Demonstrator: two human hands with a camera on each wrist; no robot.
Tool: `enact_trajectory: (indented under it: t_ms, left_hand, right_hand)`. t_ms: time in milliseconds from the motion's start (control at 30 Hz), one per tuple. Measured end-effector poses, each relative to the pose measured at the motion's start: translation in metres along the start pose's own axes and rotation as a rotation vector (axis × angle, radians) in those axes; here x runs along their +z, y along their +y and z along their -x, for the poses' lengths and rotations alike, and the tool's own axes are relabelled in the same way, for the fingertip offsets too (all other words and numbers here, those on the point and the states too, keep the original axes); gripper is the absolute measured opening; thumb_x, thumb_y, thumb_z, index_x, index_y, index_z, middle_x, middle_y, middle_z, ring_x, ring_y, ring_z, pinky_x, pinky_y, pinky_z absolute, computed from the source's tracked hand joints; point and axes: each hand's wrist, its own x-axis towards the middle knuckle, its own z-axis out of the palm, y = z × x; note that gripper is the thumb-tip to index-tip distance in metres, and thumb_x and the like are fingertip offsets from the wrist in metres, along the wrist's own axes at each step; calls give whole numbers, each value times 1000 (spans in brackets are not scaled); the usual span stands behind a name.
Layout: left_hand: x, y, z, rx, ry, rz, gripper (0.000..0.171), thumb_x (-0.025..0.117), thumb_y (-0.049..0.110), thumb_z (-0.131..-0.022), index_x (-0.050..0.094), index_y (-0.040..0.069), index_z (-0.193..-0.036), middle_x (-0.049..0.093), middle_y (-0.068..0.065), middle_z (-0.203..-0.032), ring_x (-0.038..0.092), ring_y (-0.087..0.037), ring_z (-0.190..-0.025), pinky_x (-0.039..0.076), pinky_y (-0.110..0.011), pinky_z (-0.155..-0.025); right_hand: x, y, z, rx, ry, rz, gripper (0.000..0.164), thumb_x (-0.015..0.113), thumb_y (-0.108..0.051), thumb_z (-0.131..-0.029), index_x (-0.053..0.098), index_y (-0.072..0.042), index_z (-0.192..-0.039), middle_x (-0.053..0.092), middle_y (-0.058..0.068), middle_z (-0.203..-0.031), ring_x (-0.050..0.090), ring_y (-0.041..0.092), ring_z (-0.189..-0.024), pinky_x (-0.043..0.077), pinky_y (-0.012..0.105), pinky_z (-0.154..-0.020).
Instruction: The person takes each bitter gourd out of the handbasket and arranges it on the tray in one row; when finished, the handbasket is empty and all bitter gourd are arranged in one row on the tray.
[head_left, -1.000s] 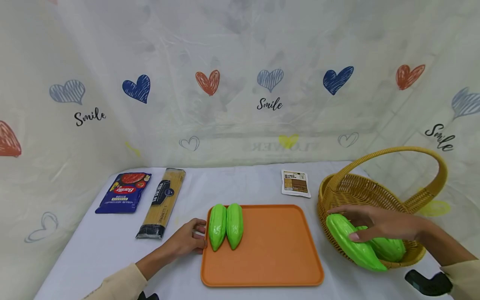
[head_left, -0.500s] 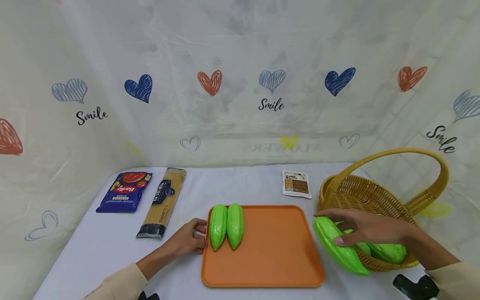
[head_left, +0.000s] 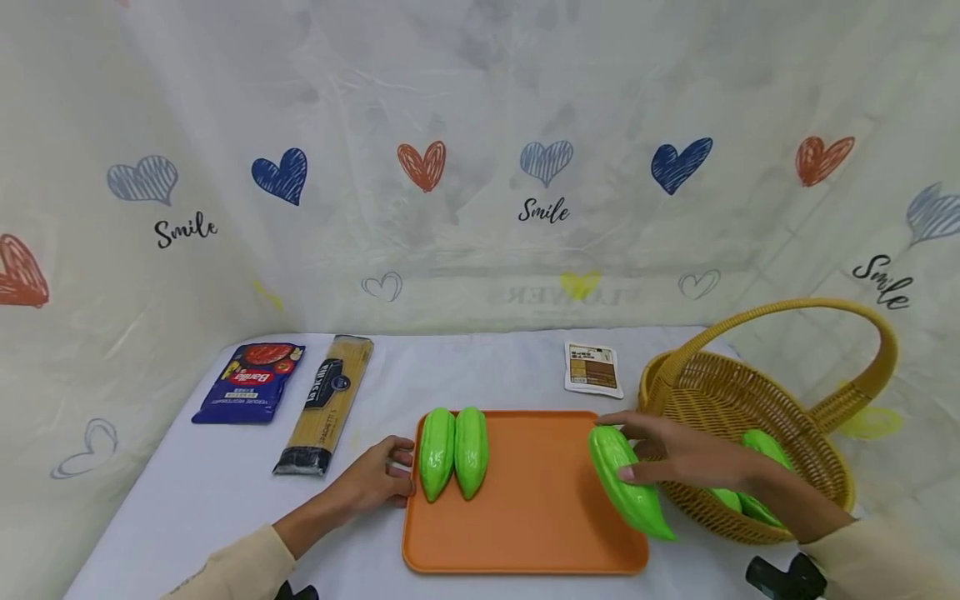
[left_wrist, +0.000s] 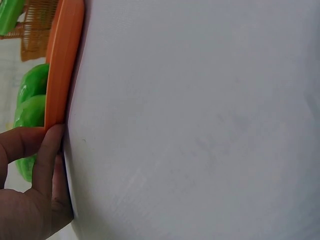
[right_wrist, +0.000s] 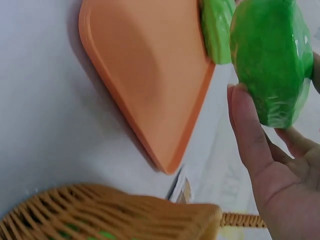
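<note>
Two green gourds (head_left: 437,454) on tray (head_left: 540,500) | right hand (head_left: 675,450) grips third gourd (head_left: 626,487) | left hand (head_left: 381,477) pinches tray | remaining gourds (head_left: 767,447) in basket (head_left: 716,400)

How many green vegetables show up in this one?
At least 5: the left vegetable and its neighbour on the orange tray, the held vegetable in the right hand, and at least two basket vegetables. The right forearm may hide more.

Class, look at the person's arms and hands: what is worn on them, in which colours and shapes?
The left hand and right hand show no gloves. The left sleeve and right sleeve are plain-looking beige. A black fitting with rounded ends shows beside the right cuff.
</note>
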Motion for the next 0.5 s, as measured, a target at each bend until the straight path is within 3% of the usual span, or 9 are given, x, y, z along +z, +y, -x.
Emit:
enact_trajectory:
  t_ms: [200, 367, 500]
  left_hand:
    - [0, -1, 0, 2, 1, 4, 69, 73, -1, -80, 44, 0, -142, 53, -14, -122, 61, -22, -98, 63, -35, -75]
    - [0, -2, 0, 12, -4, 7, 69, 73, -1, -80, 43, -1, -142, 53, -14, -122, 61, -22, -98, 63, -35, -76]
    - [0, -3, -1, 13, -5, 7, 69, 73, -1, -80, 44, -1, -142, 53, -14, -122, 61, -22, -98, 63, -35, -75]
  right_hand:
    - [12, 0, -14, 0, 31, -38, 65, 66, -28, -96, 36, -11, -152, 49, 19, -143, 50, 45, -129, 52, 55, -97]
    - [20, 3, -27, -14, 37, -80, 64, 66, -27, -97, 37, -13, -152, 52, 16, -139, 48, 43, -131, 50, 47, -99]
    - [25, 0, -34, -9, 44, -101, 67, 66, -28, -96, 35, -10, -153, 54, 18, -134, 57, 38, -122, 52, 41, -93]
